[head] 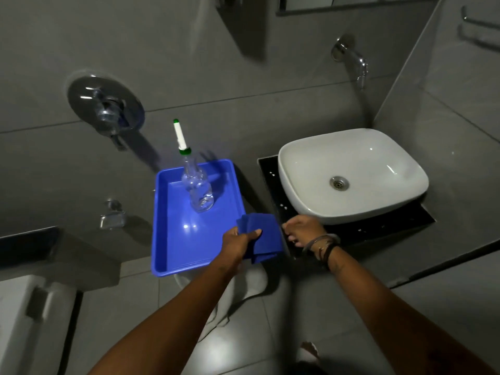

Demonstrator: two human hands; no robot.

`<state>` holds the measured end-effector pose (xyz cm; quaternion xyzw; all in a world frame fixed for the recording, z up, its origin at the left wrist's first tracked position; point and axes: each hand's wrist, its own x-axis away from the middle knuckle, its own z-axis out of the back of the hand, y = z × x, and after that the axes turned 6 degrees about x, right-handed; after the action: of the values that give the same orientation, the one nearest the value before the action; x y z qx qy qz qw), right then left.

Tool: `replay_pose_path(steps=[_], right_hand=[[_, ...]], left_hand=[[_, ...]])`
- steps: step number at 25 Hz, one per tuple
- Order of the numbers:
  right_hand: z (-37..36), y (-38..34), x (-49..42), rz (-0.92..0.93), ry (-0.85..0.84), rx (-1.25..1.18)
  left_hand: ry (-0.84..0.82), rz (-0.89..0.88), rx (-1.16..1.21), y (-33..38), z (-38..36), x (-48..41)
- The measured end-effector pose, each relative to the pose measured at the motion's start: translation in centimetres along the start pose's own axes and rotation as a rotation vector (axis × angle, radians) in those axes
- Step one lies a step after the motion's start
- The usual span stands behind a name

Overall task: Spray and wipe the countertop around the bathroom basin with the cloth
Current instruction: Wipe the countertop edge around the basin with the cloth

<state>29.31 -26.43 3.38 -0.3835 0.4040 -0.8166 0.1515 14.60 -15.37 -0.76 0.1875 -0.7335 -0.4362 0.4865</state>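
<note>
Head view, left hand (239, 243): we see it closed on the folded blue cloth (261, 238), thumb on top.
Right hand (303, 231): fingers curled, touching the black countertop (273, 185) edge; we cannot tell whether it grips.
Cloth: folded, held between the blue tray (173, 226) and countertop.
Spray bottle (196, 185): clear, upright in the tray.
Basin (351, 174): white, on the countertop.

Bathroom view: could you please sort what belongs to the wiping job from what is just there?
Job: blue cloth in left hand; spray bottle; black countertop; basin.
Just there: blue tray; wall tap; shower mixer.
</note>
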Motion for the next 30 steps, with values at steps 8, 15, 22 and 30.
replay_pose_path(steps=[8, 15, 22, 30], right_hand=[[16.7, 2.8, -10.2, 0.272, 0.523, 0.315], [16.2, 5.7, -15.1, 0.303, 0.517, 0.49], [17.3, 6.7, -16.3, 0.231, 0.703, 0.657], [17.3, 6.9, -15.8, 0.185, 0.719, 0.593]], left_hand=[[0.002, -0.539, -0.944, -7.9, -11.7, -3.5], [-0.304, -0.664, -1.389, -13.8, -11.6, -3.3], [-0.493, -0.582, -1.586, -12.1, -11.8, -5.1], [-0.609, -0.606, -1.539, -12.6, -11.0, -4.8]])
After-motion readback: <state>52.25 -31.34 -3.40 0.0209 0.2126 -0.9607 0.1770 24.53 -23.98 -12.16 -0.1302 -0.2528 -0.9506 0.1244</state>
